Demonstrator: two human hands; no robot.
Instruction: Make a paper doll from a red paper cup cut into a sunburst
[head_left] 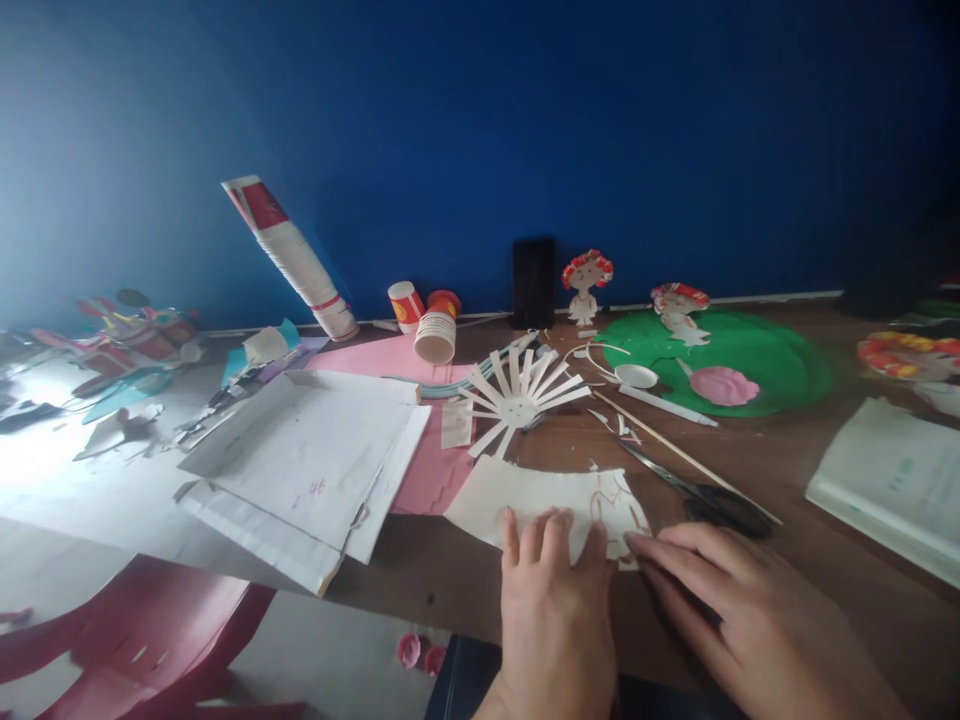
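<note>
A curved piece of white paper (480, 500) lies at the table's front edge, with reddish-brown drawn lines on its right part. My left hand (559, 590) rests flat on it, fingers spread and pressing down. At the paper's lower right corner, the fingertips of my right hand (735, 610) are pinched together on its edge. Just beyond the right hand lie scissors (697, 490) with black handles and a thin wooden stick (690, 455). Behind the paper sits a white paper-cup cutout (517, 408) with fanned strips and a small drawn face.
At left are a white box lid (300, 480) and pink paper (427, 480); a stack of paper cups (292, 260) leans on the blue wall. A dark phone (533, 283), paper figures (587, 290), a green sheet (780, 360) and a book (892, 480) stand around. A red chair (150, 630) is lower left.
</note>
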